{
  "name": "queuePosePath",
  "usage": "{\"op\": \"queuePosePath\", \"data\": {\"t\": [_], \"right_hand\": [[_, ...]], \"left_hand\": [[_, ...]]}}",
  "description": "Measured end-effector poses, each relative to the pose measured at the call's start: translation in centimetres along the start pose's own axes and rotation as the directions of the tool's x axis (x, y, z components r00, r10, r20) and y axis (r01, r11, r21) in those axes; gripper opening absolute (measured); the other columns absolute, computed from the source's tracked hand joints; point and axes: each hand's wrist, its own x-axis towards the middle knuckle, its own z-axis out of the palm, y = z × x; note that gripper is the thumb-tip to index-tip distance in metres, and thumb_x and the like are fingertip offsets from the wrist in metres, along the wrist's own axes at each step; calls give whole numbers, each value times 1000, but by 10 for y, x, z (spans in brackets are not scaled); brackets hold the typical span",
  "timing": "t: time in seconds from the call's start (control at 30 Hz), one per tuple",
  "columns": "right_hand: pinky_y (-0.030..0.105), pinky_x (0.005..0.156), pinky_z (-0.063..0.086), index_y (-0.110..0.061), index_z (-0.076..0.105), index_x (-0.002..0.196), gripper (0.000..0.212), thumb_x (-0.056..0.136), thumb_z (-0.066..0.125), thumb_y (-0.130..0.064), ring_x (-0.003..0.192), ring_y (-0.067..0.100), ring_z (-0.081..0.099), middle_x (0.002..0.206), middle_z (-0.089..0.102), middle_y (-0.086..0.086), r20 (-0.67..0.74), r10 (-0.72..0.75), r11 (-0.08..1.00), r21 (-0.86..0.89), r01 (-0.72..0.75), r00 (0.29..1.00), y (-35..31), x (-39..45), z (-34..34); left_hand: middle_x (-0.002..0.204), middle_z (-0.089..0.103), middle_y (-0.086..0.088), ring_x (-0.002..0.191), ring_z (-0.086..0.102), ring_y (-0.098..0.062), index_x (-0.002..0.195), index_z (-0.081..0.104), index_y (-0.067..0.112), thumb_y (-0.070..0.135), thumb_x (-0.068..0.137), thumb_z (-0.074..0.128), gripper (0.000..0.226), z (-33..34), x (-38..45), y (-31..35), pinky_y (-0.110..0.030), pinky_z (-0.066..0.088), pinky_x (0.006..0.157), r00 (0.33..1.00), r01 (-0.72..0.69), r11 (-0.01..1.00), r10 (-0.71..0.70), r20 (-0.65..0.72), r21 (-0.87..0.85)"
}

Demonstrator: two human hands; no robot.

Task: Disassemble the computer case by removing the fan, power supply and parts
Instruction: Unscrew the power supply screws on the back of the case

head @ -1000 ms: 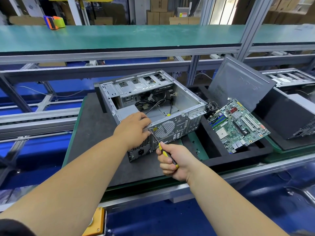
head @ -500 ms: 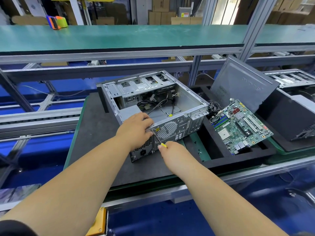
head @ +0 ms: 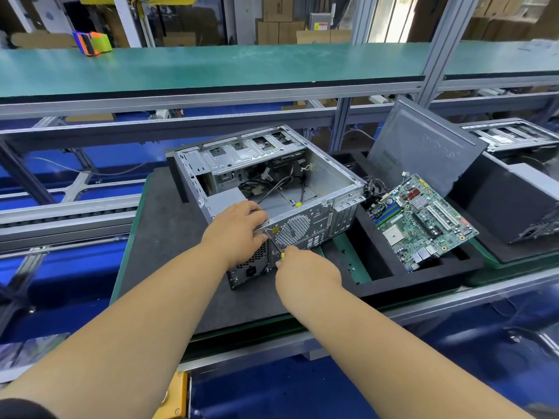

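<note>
Two bare hands work at the rear panel of an open grey metal computer case [head: 272, 189], which lies on its side on a dark foam-covered surface [head: 169, 237], its open side up. Its long axis runs from the near rear panel, facing the person, away toward the far left, where the drive bays sit. The left hand [head: 234, 232] lies palm-down over the near top edge of the case, fingers curled over the rim and gripping it beside the round fan grille. The right hand [head: 305, 270] is curled round a yellow-handled screwdriver [head: 275, 245], whose thin shaft slants up and left to the rear panel. Inside the case lie loose black cables and a grey power supply box [head: 227, 198] in the near-left corner. To the right, a black foam tray [head: 393, 282] holds a green motherboard [head: 420, 220], tilted, with a grey side panel [head: 423, 146] leaning behind it.
</note>
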Motion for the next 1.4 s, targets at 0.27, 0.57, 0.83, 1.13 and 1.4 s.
{"op": "queuePosePath", "data": {"t": [0.27, 0.57, 0.83, 1.13, 1.4], "right_hand": [[22, 44, 26, -3, 63, 85, 47, 99, 44, -43, 42, 10, 28, 64, 44, 3, 589, -336, -205, 716, -667, 735, 43, 9, 12], [20, 33, 21, -15, 50, 72, 47, 104, 36, -46, 33, 7, 19, 48, 27, -6, 600, -282, -170, 737, -655, 749, 31, 2, 14], [25, 44, 26, -19, 42, 69, 45, 105, 32, -46, 41, 14, 30, 51, 37, -3, 477, 107, 457, 756, -469, 872, 11, 2, 2], [26, 60, 35, -11, 39, 129, 30, 102, 48, -20, 110, 19, 65, 122, 66, 1, 34, 147, 989, 10, -148, 989, -9, -1, 10], [31, 68, 35, -19, 48, 95, 25, 104, 36, -39, 95, 28, 61, 94, 59, 4, 25, 32, 996, 88, -34, 999, 6, 2, -3]], "left_hand": [[139, 41, 9, 126, 39, -18, 123, 54, 26, 42, 94, 55, 34, -1, -2, 1, -34, 39, 99, 1000, -5, 1000, 5, -9, -8], [137, 41, 10, 123, 39, -17, 120, 55, 26, 42, 94, 56, 30, 0, -2, 1, -32, 38, 95, 1000, -5, 1000, 5, -21, -11], [135, 41, 11, 123, 38, -16, 121, 54, 27, 44, 94, 55, 32, 1, -1, -1, -30, 37, 91, 1000, -4, 1000, 3, -28, -9], [136, 41, 9, 124, 39, -17, 125, 54, 27, 45, 94, 55, 36, 4, -1, -1, -33, 38, 94, 999, -2, 1000, 2, -37, 2], [138, 41, 9, 126, 38, -17, 122, 54, 27, 45, 94, 54, 34, 2, -2, 0, -35, 39, 97, 999, -2, 1000, 2, -39, -8]]}}
